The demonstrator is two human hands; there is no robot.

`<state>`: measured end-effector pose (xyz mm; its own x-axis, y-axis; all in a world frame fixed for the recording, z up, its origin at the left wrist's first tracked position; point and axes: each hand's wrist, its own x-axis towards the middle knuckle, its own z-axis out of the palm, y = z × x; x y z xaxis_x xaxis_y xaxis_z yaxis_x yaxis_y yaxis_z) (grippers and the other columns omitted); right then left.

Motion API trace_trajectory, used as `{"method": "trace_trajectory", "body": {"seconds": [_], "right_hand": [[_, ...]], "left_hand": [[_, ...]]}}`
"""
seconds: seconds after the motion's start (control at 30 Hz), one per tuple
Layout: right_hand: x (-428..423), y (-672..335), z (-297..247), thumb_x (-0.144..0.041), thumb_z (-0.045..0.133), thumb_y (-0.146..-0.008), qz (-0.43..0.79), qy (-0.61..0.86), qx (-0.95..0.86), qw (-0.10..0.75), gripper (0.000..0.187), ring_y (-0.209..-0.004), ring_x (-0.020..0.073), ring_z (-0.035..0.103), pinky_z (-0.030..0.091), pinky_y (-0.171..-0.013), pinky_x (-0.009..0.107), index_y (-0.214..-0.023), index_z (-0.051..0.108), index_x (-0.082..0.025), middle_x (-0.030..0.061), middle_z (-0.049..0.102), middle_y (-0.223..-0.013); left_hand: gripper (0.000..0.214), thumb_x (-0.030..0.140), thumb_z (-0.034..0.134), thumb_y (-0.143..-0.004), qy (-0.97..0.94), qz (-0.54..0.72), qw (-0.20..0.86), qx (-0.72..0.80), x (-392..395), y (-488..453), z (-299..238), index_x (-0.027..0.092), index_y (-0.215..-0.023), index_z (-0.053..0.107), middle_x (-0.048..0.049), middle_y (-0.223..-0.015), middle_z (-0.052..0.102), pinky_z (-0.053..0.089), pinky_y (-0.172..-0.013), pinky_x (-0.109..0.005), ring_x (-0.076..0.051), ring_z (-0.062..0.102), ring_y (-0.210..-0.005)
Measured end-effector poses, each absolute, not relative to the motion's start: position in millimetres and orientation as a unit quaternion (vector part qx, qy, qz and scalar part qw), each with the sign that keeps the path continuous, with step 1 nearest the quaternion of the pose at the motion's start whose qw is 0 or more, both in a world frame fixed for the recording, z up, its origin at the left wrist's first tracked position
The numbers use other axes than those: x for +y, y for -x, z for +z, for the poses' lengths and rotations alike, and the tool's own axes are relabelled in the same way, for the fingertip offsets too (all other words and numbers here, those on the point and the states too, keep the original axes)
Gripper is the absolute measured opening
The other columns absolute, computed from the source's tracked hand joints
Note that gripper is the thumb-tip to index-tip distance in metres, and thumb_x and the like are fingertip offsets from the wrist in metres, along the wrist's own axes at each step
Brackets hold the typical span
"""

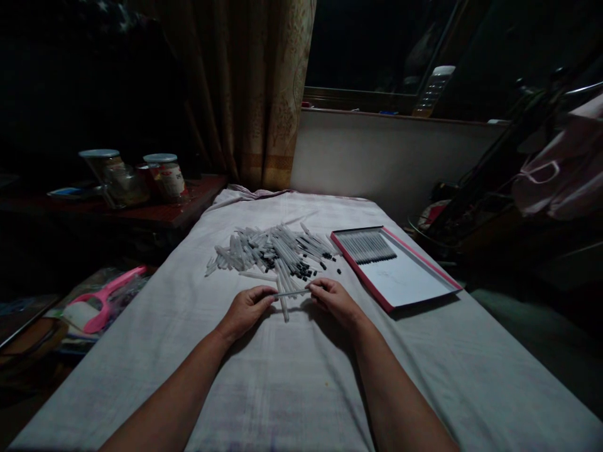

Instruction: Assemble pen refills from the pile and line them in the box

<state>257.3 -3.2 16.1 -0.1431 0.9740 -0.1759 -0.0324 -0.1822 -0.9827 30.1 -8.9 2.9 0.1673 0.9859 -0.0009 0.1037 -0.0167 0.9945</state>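
Note:
Between my two hands a slim pen [293, 293] is held level above the cloth. My left hand [249, 307] pinches its left end, and my right hand [333, 300] pinches the end on the right. Just beyond lies a loose heap of clear pens [254, 246], with several small black caps [307, 273] along its near right side. One pen [284, 309] points toward me beneath the held one. Right of the heap sits a shallow box [409, 285] with a red edge, a row of pens [367, 247] lined up at its far end.
A pale cloth [282, 389] covers the table. On the left, a dark red side table [188, 204] bears jars [170, 179]; below it lies a pink object [101, 304]. A curtain [273, 94] hangs behind, and a plastic bottle [433, 91] stands on the windowsill.

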Motion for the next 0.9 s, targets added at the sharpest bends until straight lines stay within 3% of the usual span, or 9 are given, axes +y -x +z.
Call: {"method": "trace_trajectory", "body": {"seconds": [0.13,0.4,0.7,0.9], "right_hand": [[-2,-258,13,-0.058,0.08,-0.054,0.595,0.489,-0.481,0.419,0.051,-0.048,0.0068,0.047,0.029,-0.044,0.018,-0.076,0.065,-0.015,-0.0047,0.053,-0.055],[-2,-257,11,-0.06,0.079,-0.055,0.597,0.477,-0.491,0.418,0.054,-0.044,0.0056,0.042,0.023,-0.041,0.018,-0.078,0.063,-0.015,-0.0053,0.053,-0.052],[-3,-256,13,-0.06,0.074,-0.06,0.574,0.482,-0.512,0.419,0.048,-0.042,0.0057,0.04,0.024,-0.041,0.019,-0.075,0.062,-0.015,-0.0056,0.052,-0.051],[-4,-268,20,-0.045,0.076,-0.063,0.545,0.508,-0.524,0.413,0.033,-0.046,0.0066,0.044,0.029,-0.044,0.02,-0.075,0.069,-0.015,-0.0019,0.061,-0.06]], "left_hand": [[0.027,0.037,0.073,-0.067,-0.574,0.421,0.517,0.476,-10,-29,5,0.017,-0.083,0.075,-0.0044,-0.078,0.071,0.047,-0.056,-0.024,-0.015,0.061,-0.063],[0.027,0.037,0.073,-0.067,-0.581,0.409,0.526,0.468,-10,-28,5,0.015,-0.082,0.074,-0.0022,-0.066,0.065,0.041,-0.051,-0.021,-0.012,0.054,-0.055],[0.029,0.038,0.074,-0.066,-0.555,0.428,0.543,0.463,-8,-33,1,0.014,-0.082,0.07,-0.0004,-0.065,0.063,0.04,-0.05,-0.021,-0.01,0.053,-0.052],[0.043,0.043,0.079,-0.061,-0.517,0.456,0.554,0.467,-4,-37,4,0.017,-0.092,0.063,0.0033,-0.062,0.061,0.04,-0.046,-0.02,-0.009,0.054,-0.049]]}}
